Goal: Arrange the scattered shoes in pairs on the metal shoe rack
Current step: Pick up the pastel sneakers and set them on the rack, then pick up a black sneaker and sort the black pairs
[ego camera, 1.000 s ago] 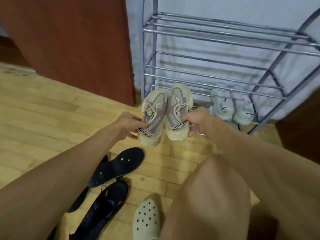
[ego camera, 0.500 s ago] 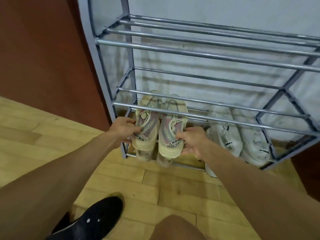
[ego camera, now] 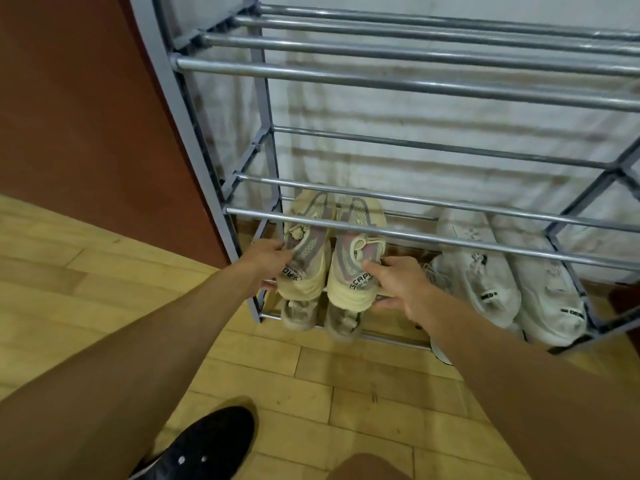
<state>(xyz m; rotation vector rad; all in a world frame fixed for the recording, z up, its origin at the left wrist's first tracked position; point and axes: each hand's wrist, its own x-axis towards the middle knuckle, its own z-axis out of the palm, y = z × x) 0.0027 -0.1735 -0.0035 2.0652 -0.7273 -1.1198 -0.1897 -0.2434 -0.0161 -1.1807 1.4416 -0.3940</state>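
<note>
Clasping heel ends, left grip (ego camera: pixel 268 259) and right grip (ego camera: pixel 403 289) each hold one beige mesh trainer (ego camera: pixel 306 247). Likely light, pliable; heels stiffest.

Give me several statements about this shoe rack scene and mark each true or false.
1. The left hand grips the left beige sneaker, and the right hand grips the right beige sneaker. True.
2. The white sneakers sit left of the beige pair. False: they sit to its right.
3. A black shoe lies on the wooden floor. True.
4. The top shelf of the metal shoe rack is full of shoes. False: no shoes show there.
</note>
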